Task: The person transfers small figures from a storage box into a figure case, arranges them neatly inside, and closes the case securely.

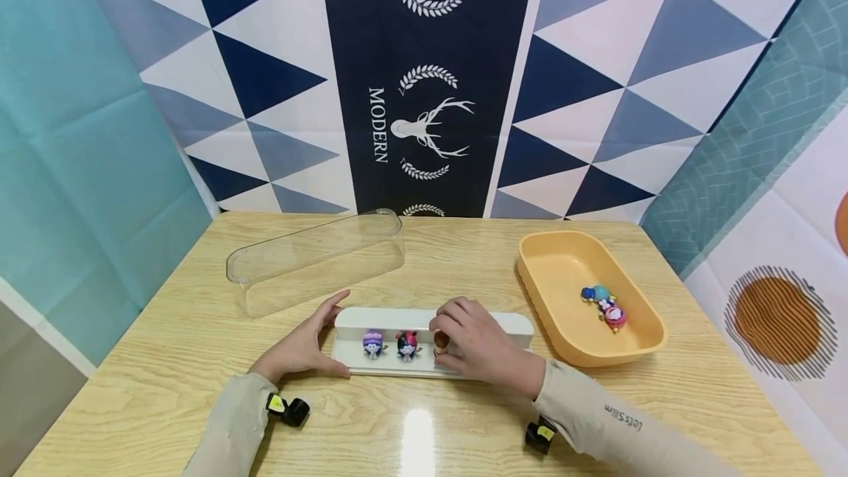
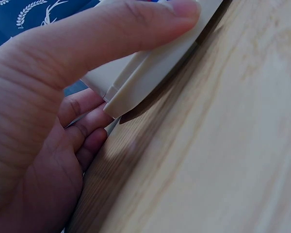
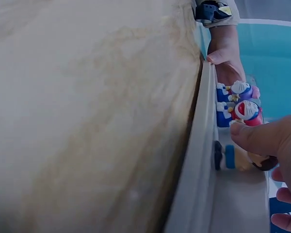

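A long white display base (image 1: 391,369) lies on the table. On it stand a purple-hatted figurine (image 1: 373,344) and a red-and-black-hooded figurine (image 1: 407,346), which show blue and white bodies in the right wrist view. My left hand (image 1: 305,348) grips the left end of the base, thumb in front and fingers behind. To the right of the two figurines, my right hand (image 1: 480,344) holds a brown-haired figurine (image 3: 240,159) by its head between thumb and fingers. Its feet are down at the base's front ledge. In the head view the hand hides most of it.
Behind the base, at the left, lies a clear plastic cover (image 1: 318,263). A yellow tray (image 1: 546,300) stands at the right, with several small figurines (image 1: 604,306) lying in it. A patterned cloth (image 1: 424,79) hangs behind the wooden table (image 1: 331,433).
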Tool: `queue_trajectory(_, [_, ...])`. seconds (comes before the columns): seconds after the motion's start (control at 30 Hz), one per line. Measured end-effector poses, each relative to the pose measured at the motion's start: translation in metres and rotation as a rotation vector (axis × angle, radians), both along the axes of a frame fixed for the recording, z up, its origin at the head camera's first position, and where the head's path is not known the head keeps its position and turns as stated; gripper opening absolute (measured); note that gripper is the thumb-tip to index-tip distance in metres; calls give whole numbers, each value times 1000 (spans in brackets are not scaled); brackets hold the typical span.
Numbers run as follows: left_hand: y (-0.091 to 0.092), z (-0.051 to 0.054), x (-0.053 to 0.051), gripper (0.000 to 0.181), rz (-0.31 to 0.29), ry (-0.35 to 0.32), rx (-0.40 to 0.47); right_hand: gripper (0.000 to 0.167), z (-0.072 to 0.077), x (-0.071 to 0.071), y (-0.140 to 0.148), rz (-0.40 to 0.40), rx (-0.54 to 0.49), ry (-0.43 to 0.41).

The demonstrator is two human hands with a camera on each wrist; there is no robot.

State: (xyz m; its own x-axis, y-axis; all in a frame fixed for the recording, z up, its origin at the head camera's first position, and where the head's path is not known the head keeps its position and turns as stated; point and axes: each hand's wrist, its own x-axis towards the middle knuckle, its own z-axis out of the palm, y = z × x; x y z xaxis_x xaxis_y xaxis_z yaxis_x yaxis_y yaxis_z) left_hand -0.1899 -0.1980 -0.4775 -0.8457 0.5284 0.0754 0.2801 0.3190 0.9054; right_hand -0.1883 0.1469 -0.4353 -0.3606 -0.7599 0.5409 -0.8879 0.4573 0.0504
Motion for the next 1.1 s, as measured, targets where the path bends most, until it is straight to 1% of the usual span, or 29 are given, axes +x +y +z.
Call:
queue_trajectory(0.3, [0,-1,1,128,16,1,-12,56,19,-1,8,11,57,-3])
queue_trajectory(0.53, [0,-1,0,128,16,6,-21,58,26,-3,14,35,68,19])
queue_trajectory(0.6, [0,-1,0,128,12,6,-20,57,28,-3,17,31,84,8])
queue_trajectory(0.77, [1,-1,0,128,10,-1,-16,58,34,-3,27,-10,137,-15])
queue_trajectory(0.87, [1,-1,0,128,10,-4,-12,58,40,-4,34,-32,152,-2])
queue_trajectory(1.1, [0,-3,0,128,16,-3,-10,59,52,-12,51,-53,124,49])
